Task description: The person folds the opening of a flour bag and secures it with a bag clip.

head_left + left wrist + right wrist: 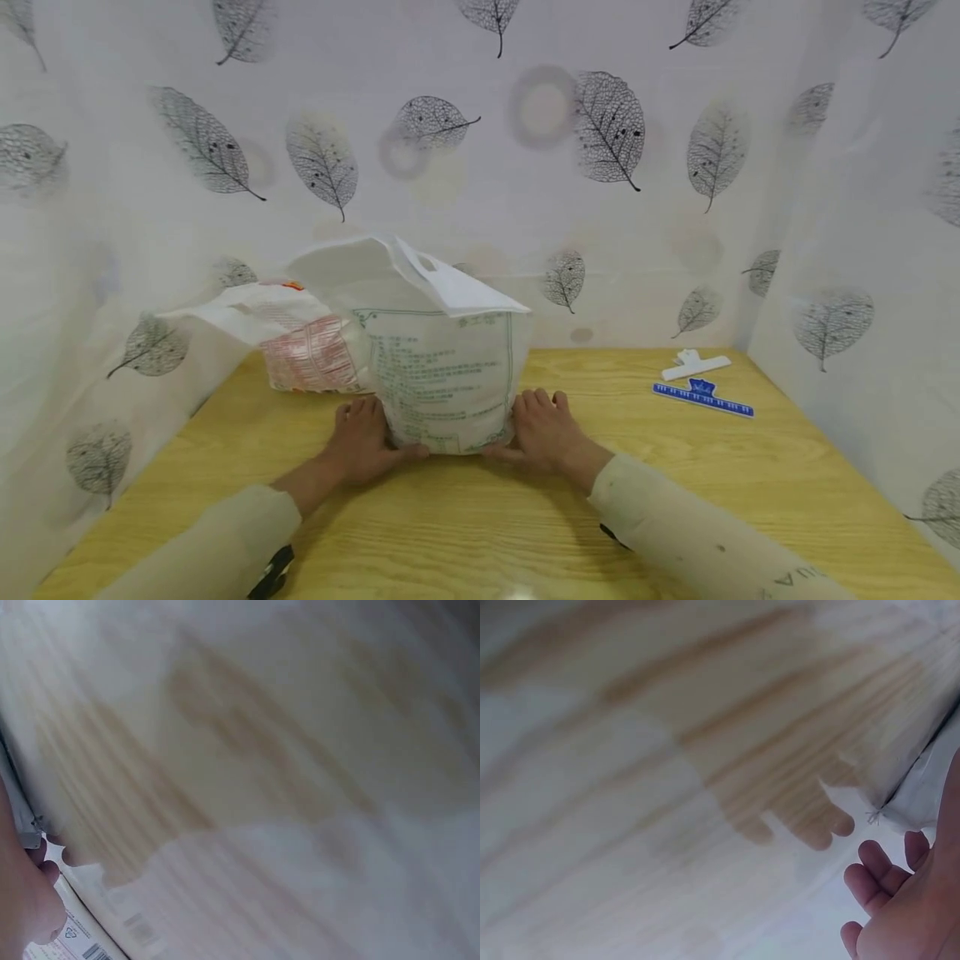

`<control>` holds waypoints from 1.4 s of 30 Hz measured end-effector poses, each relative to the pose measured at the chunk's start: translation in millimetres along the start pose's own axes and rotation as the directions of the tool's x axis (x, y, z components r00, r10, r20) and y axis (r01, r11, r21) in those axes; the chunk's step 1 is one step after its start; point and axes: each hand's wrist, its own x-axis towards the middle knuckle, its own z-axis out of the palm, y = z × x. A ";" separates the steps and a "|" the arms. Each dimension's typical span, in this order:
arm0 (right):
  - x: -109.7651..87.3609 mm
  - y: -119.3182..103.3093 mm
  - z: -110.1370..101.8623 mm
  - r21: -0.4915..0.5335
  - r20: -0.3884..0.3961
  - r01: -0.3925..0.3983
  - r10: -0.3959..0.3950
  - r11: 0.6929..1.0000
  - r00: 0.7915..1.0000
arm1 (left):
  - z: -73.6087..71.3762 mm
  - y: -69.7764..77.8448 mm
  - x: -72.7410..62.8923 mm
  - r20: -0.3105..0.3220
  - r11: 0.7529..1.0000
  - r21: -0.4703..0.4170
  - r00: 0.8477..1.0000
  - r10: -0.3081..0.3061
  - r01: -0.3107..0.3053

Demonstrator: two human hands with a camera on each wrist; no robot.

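A white bag (450, 375) with green print stands on the table, its upper part folded over toward the front, with a cut-out handle slot. My left hand (363, 446) holds its lower left corner, thumb along the front bottom edge and fingers along the side. At the lower right corner my right hand (543, 433) holds it the same way. In the right wrist view, the fingers (874, 877) lie loosely bent beside the bag's corner (922, 802), where a bit of thread sticks out. Only a small part of the left hand (30, 900) appears in the left wrist view.
A second bag (311, 354), clear and white with red print, stands behind my left hand. On the wooden table (465, 533), at the back right, lie a white clip (696, 365) and a blue ruler-like clip (702, 397). A leaf-patterned curtain (487, 192) hangs behind and on both sides.
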 end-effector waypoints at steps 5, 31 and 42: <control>-0.8 4.5 -1.6 0.021 0.013 -0.009 0.009 1.000 1.000 | 1.2 4.4 2.6 -0.019 1.000 -0.007 1.000 0.001 -0.001; -11.3 22.2 3.0 0.074 0.019 -0.029 0.028 0.997 0.999 | 8.4 23.9 7.8 -0.008 1.000 0.008 1.000 -0.025 0.025; -17.7 30.2 2.2 0.097 0.007 -0.029 0.028 0.995 1.000 | 10.5 32.3 11.8 -0.006 1.000 0.007 1.000 -0.024 0.024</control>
